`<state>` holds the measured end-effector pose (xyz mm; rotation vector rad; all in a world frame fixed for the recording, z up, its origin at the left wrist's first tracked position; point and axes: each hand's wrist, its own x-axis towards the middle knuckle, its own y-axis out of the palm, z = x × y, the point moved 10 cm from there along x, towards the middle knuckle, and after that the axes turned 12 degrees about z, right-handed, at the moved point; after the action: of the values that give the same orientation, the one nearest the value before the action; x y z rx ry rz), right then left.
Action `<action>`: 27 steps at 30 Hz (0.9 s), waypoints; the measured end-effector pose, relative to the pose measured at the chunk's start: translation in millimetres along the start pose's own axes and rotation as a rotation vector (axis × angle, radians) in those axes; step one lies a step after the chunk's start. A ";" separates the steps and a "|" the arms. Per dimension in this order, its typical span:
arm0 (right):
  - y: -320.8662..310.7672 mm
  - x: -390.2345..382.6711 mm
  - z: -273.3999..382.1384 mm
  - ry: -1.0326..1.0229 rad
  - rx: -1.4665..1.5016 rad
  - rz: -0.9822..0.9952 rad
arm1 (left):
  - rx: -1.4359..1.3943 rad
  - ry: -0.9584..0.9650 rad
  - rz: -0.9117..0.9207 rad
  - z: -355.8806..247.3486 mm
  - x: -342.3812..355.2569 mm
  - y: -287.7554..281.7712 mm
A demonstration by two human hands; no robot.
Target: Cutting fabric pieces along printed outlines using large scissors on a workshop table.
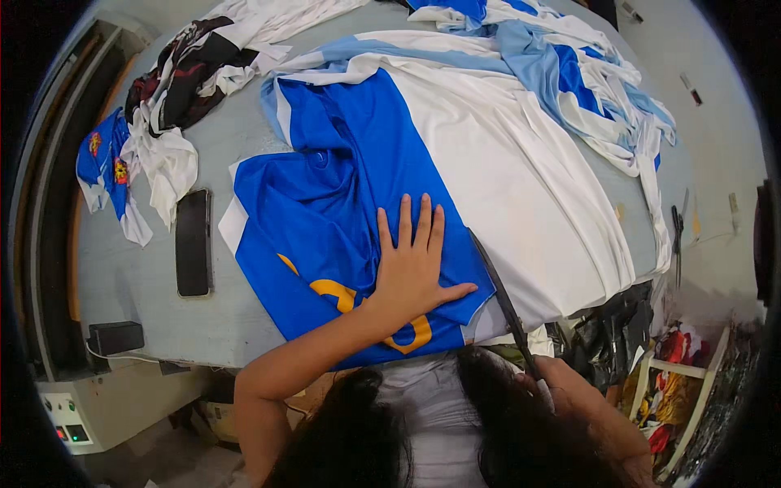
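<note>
My left hand (411, 268) lies flat on blue fabric (285, 211) with yellow printed shapes, its fingers spread. The blue piece joins or lies along a broad stretch of white fabric (504, 187) on its right. My right hand (565, 386), at the table's near edge, is closed around the handles of a pair of dark scissors (511, 313). The long blades point away from me, along the right edge of the blue fabric. Part of the right hand's grip is hidden by the handles and by dark hair.
A black phone (194, 244) lies on the grey table (138, 285) at left. Heaped cloth pieces (191, 73) lie at the far left, and blue-and-white fabric (569, 73) at the far right. A small black box (116, 337) sits at the near left corner. A shelf (679, 368) with colourful scraps stands below right.
</note>
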<state>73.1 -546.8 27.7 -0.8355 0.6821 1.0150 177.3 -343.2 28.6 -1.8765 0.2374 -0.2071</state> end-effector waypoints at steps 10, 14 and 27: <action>-17.7 26.3 26.0 -0.080 -0.121 0.035 | 0.006 -0.008 -0.022 0.1 -3.0 -2.2; -23.0 29.0 27.4 -0.134 -0.217 -0.097 | 0.011 -0.006 -0.012 0.3 -3.0 -0.5; -38.1 45.8 47.1 0.006 -0.160 0.022 | -0.019 0.008 -0.023 1.3 -4.7 0.8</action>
<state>130.5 -497.3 25.4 -0.9716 0.6223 1.0979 173.1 -341.0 27.3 -1.8978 0.2239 -0.2285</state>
